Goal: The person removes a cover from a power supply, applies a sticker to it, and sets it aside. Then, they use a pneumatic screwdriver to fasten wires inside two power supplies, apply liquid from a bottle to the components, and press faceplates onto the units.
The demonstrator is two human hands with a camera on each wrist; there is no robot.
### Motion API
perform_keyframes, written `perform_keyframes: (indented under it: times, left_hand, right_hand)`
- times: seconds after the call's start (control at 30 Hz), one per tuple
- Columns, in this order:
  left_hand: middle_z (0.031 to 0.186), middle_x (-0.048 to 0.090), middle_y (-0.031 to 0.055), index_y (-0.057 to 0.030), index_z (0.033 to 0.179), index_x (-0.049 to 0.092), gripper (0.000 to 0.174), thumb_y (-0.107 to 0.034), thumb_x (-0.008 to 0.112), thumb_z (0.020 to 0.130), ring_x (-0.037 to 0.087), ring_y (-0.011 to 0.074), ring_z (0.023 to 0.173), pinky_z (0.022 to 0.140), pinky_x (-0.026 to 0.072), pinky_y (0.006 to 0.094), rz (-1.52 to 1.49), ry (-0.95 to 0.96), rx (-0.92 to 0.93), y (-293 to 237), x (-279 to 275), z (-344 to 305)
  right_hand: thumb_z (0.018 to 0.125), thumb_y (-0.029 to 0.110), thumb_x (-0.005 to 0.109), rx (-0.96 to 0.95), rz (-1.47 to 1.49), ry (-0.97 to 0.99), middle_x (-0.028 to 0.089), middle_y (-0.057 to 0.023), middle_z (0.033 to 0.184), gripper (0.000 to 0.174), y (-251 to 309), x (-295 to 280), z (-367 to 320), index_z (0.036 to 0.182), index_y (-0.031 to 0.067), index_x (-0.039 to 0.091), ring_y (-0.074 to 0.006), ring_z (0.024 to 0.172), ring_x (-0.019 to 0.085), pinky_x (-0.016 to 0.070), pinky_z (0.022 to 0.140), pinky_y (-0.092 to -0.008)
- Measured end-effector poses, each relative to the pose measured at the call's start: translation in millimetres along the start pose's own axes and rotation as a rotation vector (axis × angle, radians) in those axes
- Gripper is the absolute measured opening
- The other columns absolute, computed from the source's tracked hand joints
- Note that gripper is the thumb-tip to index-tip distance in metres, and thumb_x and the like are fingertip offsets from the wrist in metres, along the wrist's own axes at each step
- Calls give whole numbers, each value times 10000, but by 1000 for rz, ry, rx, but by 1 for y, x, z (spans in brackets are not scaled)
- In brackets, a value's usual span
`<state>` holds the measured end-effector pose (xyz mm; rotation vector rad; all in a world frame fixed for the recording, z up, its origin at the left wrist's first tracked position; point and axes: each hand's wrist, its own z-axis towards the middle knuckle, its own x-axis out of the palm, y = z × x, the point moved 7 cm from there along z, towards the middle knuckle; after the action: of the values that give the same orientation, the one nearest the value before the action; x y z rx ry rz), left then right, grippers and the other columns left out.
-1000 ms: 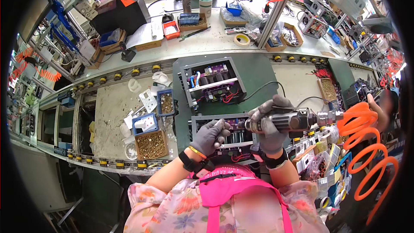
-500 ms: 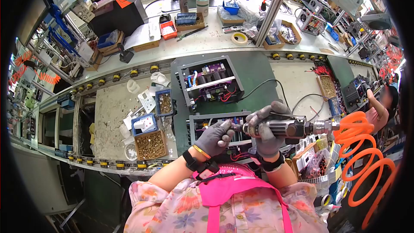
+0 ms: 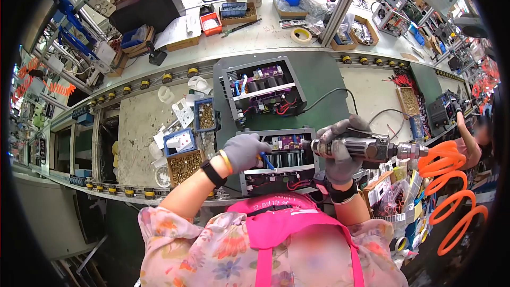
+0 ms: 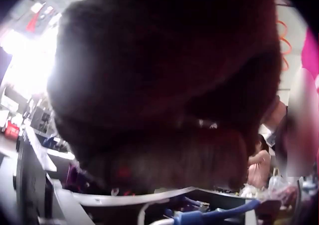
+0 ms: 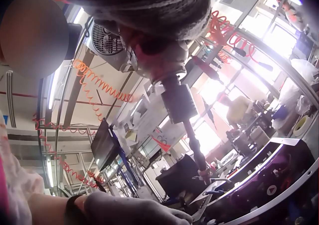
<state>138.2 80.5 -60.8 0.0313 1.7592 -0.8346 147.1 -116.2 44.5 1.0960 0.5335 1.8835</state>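
Note:
My gloved right hand (image 3: 345,151) grips a pneumatic screwdriver (image 3: 366,149), held level, its bit pointing left over the nearer open-topped metal unit (image 3: 289,160). In the right wrist view the driver's bit (image 5: 195,145) slants down to a small coppery tip close to the unit's edge. My gloved left hand (image 3: 245,152) is at the left end of that unit, fingers bent over its side wall. A blue wire (image 3: 267,161) sticks out right by its fingertips and shows below the hand in the left wrist view; I cannot tell whether the fingers pinch it.
A second open unit (image 3: 263,87) stands farther back on the green board (image 3: 324,74). Left of the board are a box of brass screws (image 3: 186,166) and blue trays (image 3: 204,107). An orange coiled hose (image 3: 443,167) trails from the driver. Another person's arm (image 3: 467,138) shows at right.
My left hand has left the bit's tip and moved left to the unit's side wall, where a blue wire now shows. The driver stays in my right hand, its bit now over the unit.

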Motion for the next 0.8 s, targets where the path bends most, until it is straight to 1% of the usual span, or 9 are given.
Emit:
perform_keyframes:
  times: [0.07,0.1,0.2,0.23,0.33,0.47,0.6,0.7,0.8]
  left_hand:
    - [870,582,109,-191,928,669,204,-250,707,737,595,336,839,709,482,436,145,196,-4,-6,15,15]
    - [870,578,114,-147,851,658,136,-255,671,770,602,337,835,691,488,436,151,170,54,-9,16,23]
    - [874,575,116,-117,834,643,161,-274,634,799,603,335,833,689,490,441,98,56,23,0,26,46]
    - [882,576,117,-99,858,643,188,-279,615,811,605,332,829,692,495,439,117,49,-19,4,27,52]
    - [881,575,117,-96,867,639,193,-278,615,810,604,333,819,694,498,433,105,21,-73,7,27,58]
    - [867,571,122,-83,852,630,180,-255,622,798,601,338,810,687,495,439,78,25,-59,7,28,58]
    - [858,569,127,-76,831,620,161,-231,623,791,600,342,802,686,493,443,69,6,-21,7,30,59]
    - [856,567,132,-69,821,614,151,-216,619,789,600,344,798,686,492,443,70,1,-2,6,30,59]
    - [855,566,136,-64,817,614,144,-204,615,785,599,345,796,686,492,441,70,12,32,7,32,59]
  right_hand:
    - [754,-122,487,15,6,-7,573,-109,943,543,-2,-3,0,1265,47,415,-173,779,603,514,781,-427]
    - [747,-131,482,24,12,-11,574,-112,938,550,-3,-5,-1,1264,47,417,-170,780,603,516,779,-417]
    - [747,-133,493,23,-35,0,576,-115,936,554,-8,-10,-2,1266,47,416,-167,787,603,521,772,-403]
    - [747,-134,513,35,-16,11,581,-115,921,556,-13,-14,-3,1265,44,418,-168,787,606,526,763,-388]
    - [746,-130,538,91,-62,-11,585,-111,911,557,-28,-22,-8,1262,42,422,-174,794,613,528,758,-383]
    - [739,-119,564,153,-87,6,589,-109,908,560,-49,-31,-13,1257,44,429,-180,811,617,533,759,-360]
    - [745,-117,566,150,-106,4,585,-104,931,534,-63,-32,-13,1240,40,444,-173,816,617,541,738,-335]
    - [745,-116,580,221,-130,36,580,-94,944,525,-68,-30,-10,1230,41,453,-160,821,617,540,718,-307]
    - [740,-121,594,323,-200,16,583,-84,936,525,-75,-27,-11,1221,42,462,-153,826,616,536,711,-287]
